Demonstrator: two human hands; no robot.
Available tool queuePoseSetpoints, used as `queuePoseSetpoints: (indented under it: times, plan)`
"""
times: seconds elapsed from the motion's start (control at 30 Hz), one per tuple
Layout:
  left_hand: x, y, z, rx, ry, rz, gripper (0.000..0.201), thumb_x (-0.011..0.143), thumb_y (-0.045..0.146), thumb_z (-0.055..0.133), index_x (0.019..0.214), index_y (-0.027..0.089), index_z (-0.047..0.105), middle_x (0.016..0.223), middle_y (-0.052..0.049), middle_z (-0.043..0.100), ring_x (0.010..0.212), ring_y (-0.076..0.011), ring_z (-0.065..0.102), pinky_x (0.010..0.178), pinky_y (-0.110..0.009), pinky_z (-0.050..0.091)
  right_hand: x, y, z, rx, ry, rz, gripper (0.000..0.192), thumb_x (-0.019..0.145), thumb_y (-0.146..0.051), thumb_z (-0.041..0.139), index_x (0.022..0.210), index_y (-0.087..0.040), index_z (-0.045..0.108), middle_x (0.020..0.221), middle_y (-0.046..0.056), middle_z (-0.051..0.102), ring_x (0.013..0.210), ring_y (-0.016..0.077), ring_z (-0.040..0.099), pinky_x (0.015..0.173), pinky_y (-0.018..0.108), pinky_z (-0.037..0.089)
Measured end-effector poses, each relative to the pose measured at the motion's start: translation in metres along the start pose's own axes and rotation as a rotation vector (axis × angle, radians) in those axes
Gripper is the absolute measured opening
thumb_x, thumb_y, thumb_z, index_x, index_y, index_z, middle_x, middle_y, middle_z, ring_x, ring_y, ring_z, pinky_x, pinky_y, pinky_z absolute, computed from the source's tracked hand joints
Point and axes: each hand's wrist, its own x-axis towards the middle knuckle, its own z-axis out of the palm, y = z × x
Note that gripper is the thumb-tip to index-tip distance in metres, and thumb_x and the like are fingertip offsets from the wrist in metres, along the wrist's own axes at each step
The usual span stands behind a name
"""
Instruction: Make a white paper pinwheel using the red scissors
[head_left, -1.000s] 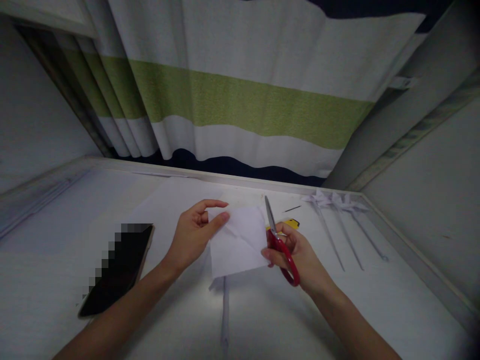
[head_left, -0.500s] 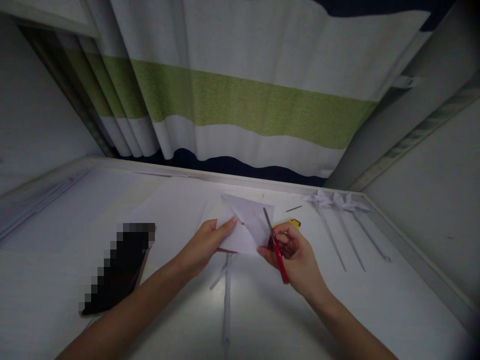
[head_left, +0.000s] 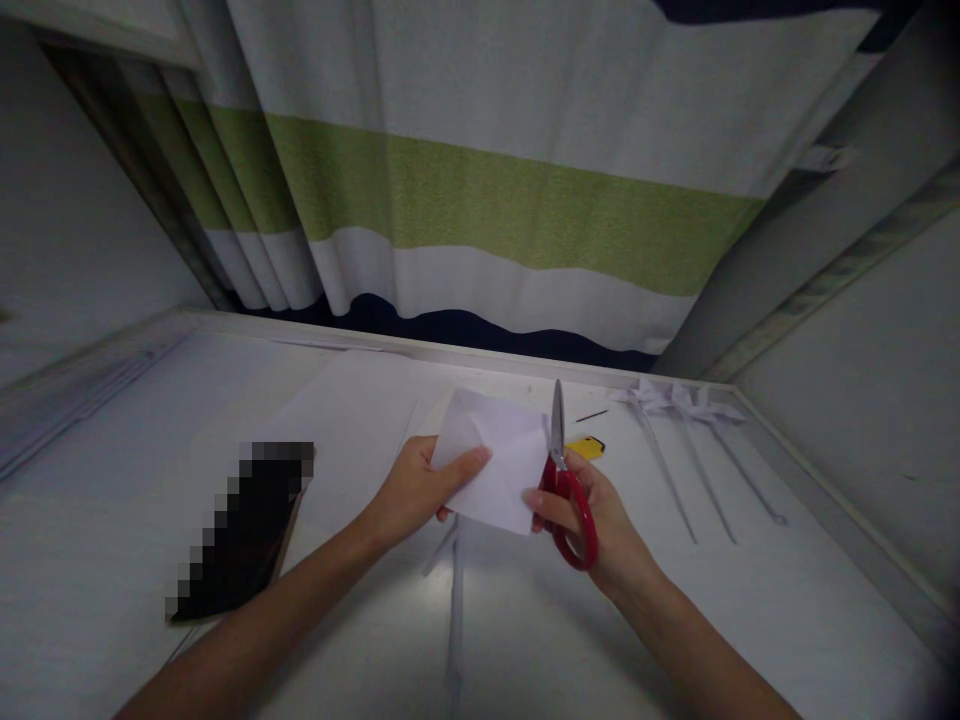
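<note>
A square sheet of white paper with diagonal creases is held up between my hands. My left hand pinches its left side, thumb on top. My right hand is closed on red-handled scissors, whose blades point away from me and look shut. The right thumb also rests on the paper's lower right corner. Below the paper, a thin rolled paper stick and a narrow strip lie on the white table. A yellow cutter lies just beyond my right hand, partly hidden by it.
Three paper pinwheels on thin sticks lie at the right. A thin dark rod is near the back edge. A black phone-like object, partly pixelated, lies at the left beside white sheets. A striped curtain hangs behind.
The paper has been turned and now lies flatter, showing its creased face. In my right hand the scissors have swung from edge-on to showing their handle loop, blades more upright.
</note>
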Motion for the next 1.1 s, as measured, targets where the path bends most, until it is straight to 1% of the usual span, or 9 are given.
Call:
queuePoseSetpoints:
  times: [0.17,0.23,0.37,0.5,0.63,0.73,0.87,0.97,1.1]
  plan:
    - [-0.001,-0.002,-0.001,-0.021,-0.036,-0.035,0.031,0.064,0.040,0.063,0.056,0.012,0.054,0.042,0.005,0.045,0.033,-0.0037,0.037,0.028,-0.013,0.025,-0.001,-0.001,0.001,0.016,-0.015,0.022,0.032,0.056,-0.021,0.072,0.075,-0.018,0.046,0.055,-0.007,0.052,0.043,0.0055,0.049,0.044,0.017,0.041]
    - [-0.001,-0.001,-0.001,-0.053,-0.038,-0.050,0.028,0.063,0.038,0.065,0.060,0.012,0.057,0.046,0.004,0.050,0.037,-0.0051,0.042,0.031,-0.014,0.030,-0.001,-0.001,0.001,0.012,-0.008,0.018,0.033,0.055,-0.022,0.072,0.076,-0.018,0.046,0.056,-0.007,0.053,0.044,0.0057,0.049,0.044,0.018,0.042]
    - [-0.001,0.003,-0.004,-0.158,-0.072,-0.092,0.022,0.065,0.034,0.064,0.071,0.013,0.063,0.065,-0.002,0.062,0.054,-0.0104,0.055,0.048,-0.018,0.043,-0.001,-0.002,0.000,-0.016,0.027,0.014,0.037,0.053,-0.023,0.073,0.074,-0.019,0.044,0.055,-0.008,0.053,0.044,0.0059,0.049,0.044,0.018,0.042]
    - [-0.003,0.007,-0.007,-0.186,-0.124,-0.155,0.021,0.065,0.032,0.065,0.073,0.012,0.064,0.067,-0.004,0.064,0.057,-0.0127,0.057,0.052,-0.020,0.044,-0.002,-0.003,0.001,-0.069,0.040,0.012,0.038,0.052,-0.025,0.074,0.073,-0.020,0.043,0.053,-0.008,0.053,0.043,0.0065,0.049,0.043,0.018,0.041]
    - [-0.003,0.011,-0.007,-0.204,-0.119,-0.144,0.022,0.066,0.031,0.063,0.076,0.012,0.064,0.070,-0.006,0.065,0.059,-0.0152,0.059,0.054,-0.023,0.045,-0.003,-0.005,0.003,-0.122,0.013,0.012,0.036,0.053,-0.027,0.073,0.074,-0.019,0.044,0.052,-0.007,0.054,0.043,0.0071,0.050,0.043,0.019,0.042]
    - [-0.003,0.015,-0.010,-0.212,-0.050,-0.099,0.021,0.066,0.031,0.064,0.078,0.013,0.064,0.075,-0.006,0.066,0.061,-0.0161,0.060,0.055,-0.024,0.047,-0.003,-0.004,0.002,-0.121,-0.017,-0.007,0.035,0.053,-0.031,0.072,0.072,-0.018,0.045,0.054,-0.005,0.055,0.040,0.0069,0.049,0.037,0.017,0.038]
    - [-0.004,0.020,-0.022,-0.127,0.149,-0.047,0.018,0.061,0.030,0.067,0.070,0.015,0.065,0.068,-0.004,0.066,0.057,-0.0152,0.059,0.050,-0.021,0.046,-0.005,0.000,-0.002,-0.091,-0.063,-0.038,0.036,0.055,-0.042,0.069,0.072,-0.016,0.050,0.055,-0.003,0.054,0.033,0.0039,0.039,0.030,0.016,0.028]
    - [-0.007,0.026,-0.033,-0.033,0.223,-0.024,0.019,0.059,0.031,0.069,0.069,0.015,0.065,0.065,-0.003,0.066,0.054,-0.0153,0.059,0.046,-0.020,0.046,-0.009,0.002,-0.004,-0.103,-0.142,-0.032,0.036,0.060,-0.048,0.063,0.071,-0.016,0.051,0.053,-0.002,0.051,0.035,0.0049,0.038,0.031,0.017,0.027]
    - [-0.012,0.038,-0.043,0.043,0.309,0.006,0.018,0.059,0.031,0.068,0.069,0.016,0.065,0.066,-0.003,0.066,0.054,-0.0158,0.060,0.045,-0.021,0.047,-0.014,0.006,-0.001,-0.152,-0.239,0.004,0.038,0.054,-0.044,0.069,0.071,-0.019,0.048,0.061,-0.003,0.046,0.045,0.0060,0.038,0.040,0.018,0.030]
